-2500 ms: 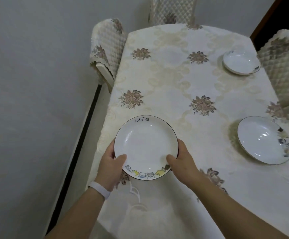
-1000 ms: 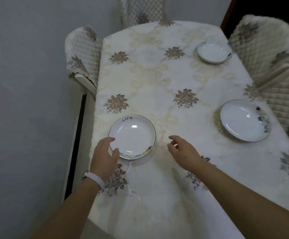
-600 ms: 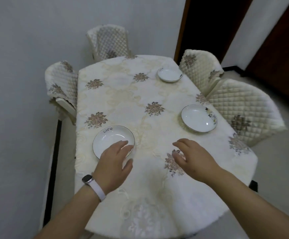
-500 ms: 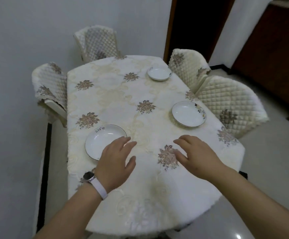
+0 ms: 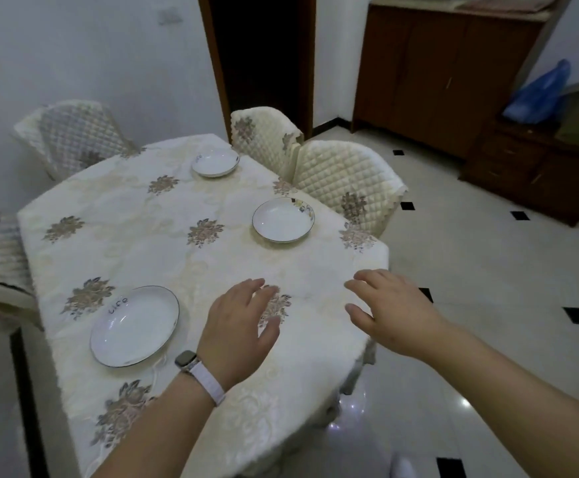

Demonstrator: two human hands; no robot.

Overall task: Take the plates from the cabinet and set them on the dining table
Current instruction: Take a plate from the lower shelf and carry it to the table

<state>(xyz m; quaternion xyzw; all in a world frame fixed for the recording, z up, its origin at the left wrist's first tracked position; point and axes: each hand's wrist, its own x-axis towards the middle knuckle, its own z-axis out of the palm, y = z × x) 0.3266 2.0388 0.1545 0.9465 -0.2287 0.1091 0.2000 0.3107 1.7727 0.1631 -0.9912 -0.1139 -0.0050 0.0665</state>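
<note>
Your left hand (image 5: 238, 331) and right hand (image 5: 390, 313) hover spread and empty above the table's (image 5: 136, 243) near edge. Three plates (image 5: 134, 326) are set: near-left corner, right edge, far end. More may wait in the cabinet (image 5: 443, 74).

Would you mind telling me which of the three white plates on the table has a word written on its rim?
The nearest white plate, beside the left hand: "Life" is written on its rim.
</note>
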